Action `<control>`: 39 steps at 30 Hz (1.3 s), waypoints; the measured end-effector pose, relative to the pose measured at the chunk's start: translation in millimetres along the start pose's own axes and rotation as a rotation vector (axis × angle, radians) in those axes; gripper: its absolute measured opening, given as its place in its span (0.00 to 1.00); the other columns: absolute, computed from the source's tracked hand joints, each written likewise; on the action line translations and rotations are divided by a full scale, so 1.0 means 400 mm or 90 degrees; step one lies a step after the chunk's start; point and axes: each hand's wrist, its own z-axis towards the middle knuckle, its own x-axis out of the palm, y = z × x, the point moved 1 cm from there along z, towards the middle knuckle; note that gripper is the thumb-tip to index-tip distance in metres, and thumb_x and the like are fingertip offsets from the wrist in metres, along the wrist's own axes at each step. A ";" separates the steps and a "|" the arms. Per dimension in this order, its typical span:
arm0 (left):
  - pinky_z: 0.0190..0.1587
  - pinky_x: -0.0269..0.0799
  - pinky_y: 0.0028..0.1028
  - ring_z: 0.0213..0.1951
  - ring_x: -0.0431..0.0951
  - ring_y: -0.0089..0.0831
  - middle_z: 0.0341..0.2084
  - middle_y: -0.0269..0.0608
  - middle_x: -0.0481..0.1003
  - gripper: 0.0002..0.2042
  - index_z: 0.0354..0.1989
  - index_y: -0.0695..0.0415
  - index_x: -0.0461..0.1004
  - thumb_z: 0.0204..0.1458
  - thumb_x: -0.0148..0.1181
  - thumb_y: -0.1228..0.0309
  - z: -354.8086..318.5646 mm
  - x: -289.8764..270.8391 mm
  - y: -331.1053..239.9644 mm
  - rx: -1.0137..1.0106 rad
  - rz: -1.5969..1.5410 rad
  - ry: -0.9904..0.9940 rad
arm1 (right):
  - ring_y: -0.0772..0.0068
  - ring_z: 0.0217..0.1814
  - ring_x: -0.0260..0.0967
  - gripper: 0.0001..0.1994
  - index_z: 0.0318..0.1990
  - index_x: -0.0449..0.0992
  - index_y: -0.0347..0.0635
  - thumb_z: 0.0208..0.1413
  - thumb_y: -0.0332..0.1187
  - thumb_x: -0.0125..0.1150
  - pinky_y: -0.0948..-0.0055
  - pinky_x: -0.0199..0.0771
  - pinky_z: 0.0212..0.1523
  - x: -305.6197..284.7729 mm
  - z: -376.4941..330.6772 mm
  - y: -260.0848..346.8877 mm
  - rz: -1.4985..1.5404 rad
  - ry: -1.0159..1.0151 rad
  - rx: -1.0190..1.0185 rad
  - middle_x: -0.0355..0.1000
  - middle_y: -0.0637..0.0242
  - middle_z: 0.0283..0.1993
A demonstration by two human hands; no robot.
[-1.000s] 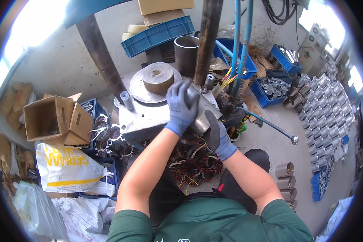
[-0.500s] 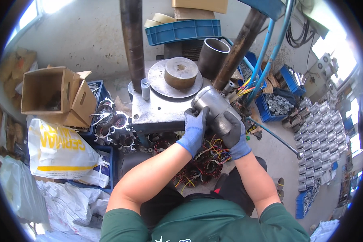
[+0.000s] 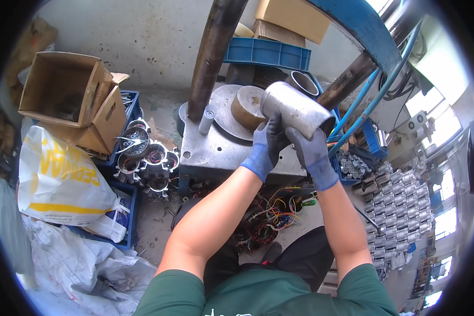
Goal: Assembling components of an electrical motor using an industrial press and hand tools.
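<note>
Both my gloved hands hold a hollow metal cylinder (image 3: 296,109), tilted, over the right part of the press table (image 3: 197,145). My left hand (image 3: 268,141) grips its underside toward the left. Around the lower right end, next to the dark open mouth, close the fingers of my right hand (image 3: 312,154). Just behind the cylinder's left end, a thick round metal block (image 3: 246,109) rests on a flat disc (image 3: 222,113); the cylinder partly covers both. A small grey metal pin (image 3: 207,120) stands upright left of the disc. Another larger metal tube (image 3: 304,82) stands behind, mostly hidden.
Steel columns (image 3: 213,58) and a blue frame (image 3: 353,26) rise around the table. Several wired stators (image 3: 258,224) lie below my arms. At left are metal housings (image 3: 155,158), a cardboard box (image 3: 63,89) and a plastic bag (image 3: 63,184). Stacked metal cylinders (image 3: 395,205) fill the right.
The cylinder has been raised and turned, so its open end now shows at the lower right. My hands have moved up with it. The whole view has shifted and tilted.
</note>
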 end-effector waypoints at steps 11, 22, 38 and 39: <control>0.64 0.71 0.40 0.58 0.77 0.39 0.60 0.43 0.74 0.29 0.62 0.52 0.71 0.64 0.52 0.41 0.096 0.005 -0.033 -0.044 -0.284 0.255 | 0.40 0.62 0.72 0.31 0.51 0.77 0.27 0.56 0.53 0.66 0.54 0.72 0.62 0.042 0.302 0.179 -0.596 0.186 -0.087 0.75 0.36 0.55; 0.41 0.74 0.27 0.38 0.77 0.25 0.39 0.36 0.78 0.19 0.52 0.59 0.74 0.62 0.61 0.57 -0.015 -0.031 -0.099 -0.010 0.384 -0.014 | 0.47 0.59 0.76 0.32 0.52 0.80 0.34 0.53 0.56 0.66 0.58 0.74 0.58 0.072 0.534 0.171 -0.534 0.291 -0.124 0.78 0.44 0.54; 0.38 0.73 0.22 0.34 0.76 0.22 0.34 0.38 0.79 0.17 0.52 0.66 0.77 0.62 0.63 0.65 -0.043 -0.091 -0.185 0.200 0.470 -0.070 | 0.46 0.61 0.73 0.31 0.56 0.79 0.41 0.68 0.60 0.45 0.59 0.72 0.60 0.145 0.551 0.189 -0.690 0.257 -0.248 0.76 0.49 0.59; 0.39 0.74 0.23 0.35 0.78 0.23 0.35 0.39 0.80 0.17 0.51 0.66 0.78 0.61 0.63 0.66 -0.042 -0.052 -0.172 0.212 0.411 -0.054 | 0.47 0.61 0.74 0.27 0.58 0.78 0.40 0.68 0.54 0.49 0.59 0.72 0.61 0.109 0.606 0.152 -0.663 0.213 -0.246 0.76 0.50 0.60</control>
